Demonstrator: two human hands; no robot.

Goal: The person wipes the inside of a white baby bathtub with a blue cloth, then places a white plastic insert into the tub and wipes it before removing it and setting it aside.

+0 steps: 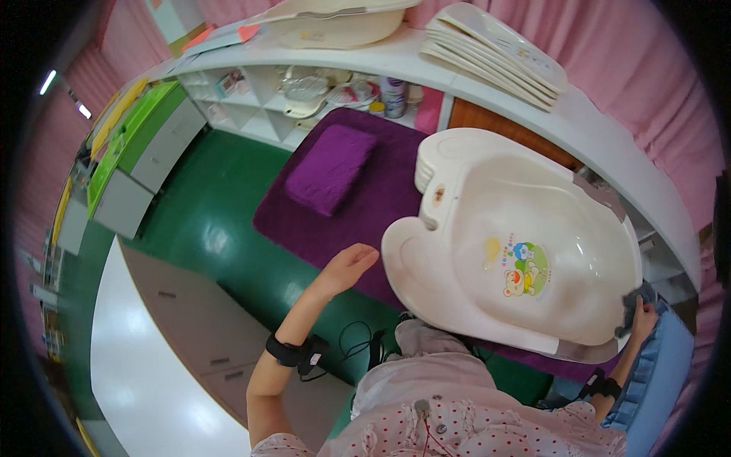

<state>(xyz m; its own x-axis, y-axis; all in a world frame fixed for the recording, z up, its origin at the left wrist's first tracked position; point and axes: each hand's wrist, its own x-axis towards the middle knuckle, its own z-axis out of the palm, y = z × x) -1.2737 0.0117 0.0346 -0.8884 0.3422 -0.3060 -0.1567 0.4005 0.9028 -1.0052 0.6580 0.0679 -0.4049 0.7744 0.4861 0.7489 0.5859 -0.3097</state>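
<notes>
The right hand grips the rim of a smooth cream plastic baby tub, tilted above a fuzzy purple mat. The left hand hangs open, fingers loosely extended, just beside the tub's rounded end, holding nothing.

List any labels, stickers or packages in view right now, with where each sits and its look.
Cartoon sticker: inside the cream tub, yellow, blue, green figures.
Small round sticker: tub's upper rim, orange-brown.
Can: shelf cubby, cylindrical, pale with purple band.
Right hand grips the tub's edge.
</notes>
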